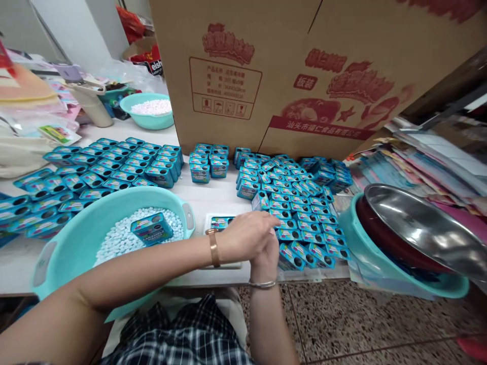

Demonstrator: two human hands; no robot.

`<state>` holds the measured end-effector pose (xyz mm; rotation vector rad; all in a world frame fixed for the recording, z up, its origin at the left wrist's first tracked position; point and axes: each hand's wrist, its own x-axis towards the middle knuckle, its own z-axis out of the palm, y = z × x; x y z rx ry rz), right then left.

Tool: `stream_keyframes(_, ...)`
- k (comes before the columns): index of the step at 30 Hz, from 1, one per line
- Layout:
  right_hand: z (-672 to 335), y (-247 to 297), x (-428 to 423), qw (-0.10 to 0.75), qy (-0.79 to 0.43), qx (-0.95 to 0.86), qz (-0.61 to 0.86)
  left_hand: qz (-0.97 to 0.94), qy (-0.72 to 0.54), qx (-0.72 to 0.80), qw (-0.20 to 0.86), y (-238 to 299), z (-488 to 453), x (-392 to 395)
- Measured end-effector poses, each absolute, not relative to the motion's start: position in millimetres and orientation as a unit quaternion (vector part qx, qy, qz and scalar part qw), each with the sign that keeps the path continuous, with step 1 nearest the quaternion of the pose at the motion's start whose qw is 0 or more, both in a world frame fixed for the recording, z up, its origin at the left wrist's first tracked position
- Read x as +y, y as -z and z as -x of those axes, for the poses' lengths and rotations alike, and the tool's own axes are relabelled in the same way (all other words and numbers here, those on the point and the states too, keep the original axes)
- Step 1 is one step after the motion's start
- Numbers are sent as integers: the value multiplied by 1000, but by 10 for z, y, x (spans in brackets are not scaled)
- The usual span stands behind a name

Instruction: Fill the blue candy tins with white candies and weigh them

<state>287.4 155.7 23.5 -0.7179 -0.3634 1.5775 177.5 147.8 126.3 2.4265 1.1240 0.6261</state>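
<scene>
My left hand, with a gold bracelet on its wrist, reaches across and overlaps my right hand. The left fingers are bent together beside the right-hand group of small blue boxes; what they hold, if anything, is hidden. My right hand's fingers are mostly covered by the left. Under my left wrist is a white tray-like item, partly hidden, with a blue box lying at its far side. Left of that, a turquoise basin holds pale blue candies and one tilted blue box.
Rows of blue boxes fill the table's left side, and a small cluster stands mid-table. Behind rises a large carton. A smaller basin with pale candies sits back left. Stacked bowls overhang the right edge.
</scene>
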Motion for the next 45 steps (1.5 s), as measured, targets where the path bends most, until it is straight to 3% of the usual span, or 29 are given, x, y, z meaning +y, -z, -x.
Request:
stream_keyframes(4,-2894,-311,1527,597,-774,-24,210,-836,-247,461,162,-1177,-1227,1523)
stream_keyframes(9,-3110,-317,1519,610,-769,99,163,-836,-120,520,131,-873,-758,1423)
stream_keyframes(15,-3205,-290,1569,613,-772,57,160,-825,-91,540,141,-673,-724,1394)
stream_keyframes(24,-3188,-271,1563,624,-764,34,159,-861,-89,495,80,-809,-1019,1550)
stream_keyframes(32,-3342,-251,1556,631,-758,-15,165,-873,-39,475,106,-726,-1128,1623)
stream_keyframes(45,-3388,-162,1605,635,-749,89,166,-809,-64,582,-48,-644,-628,3160)
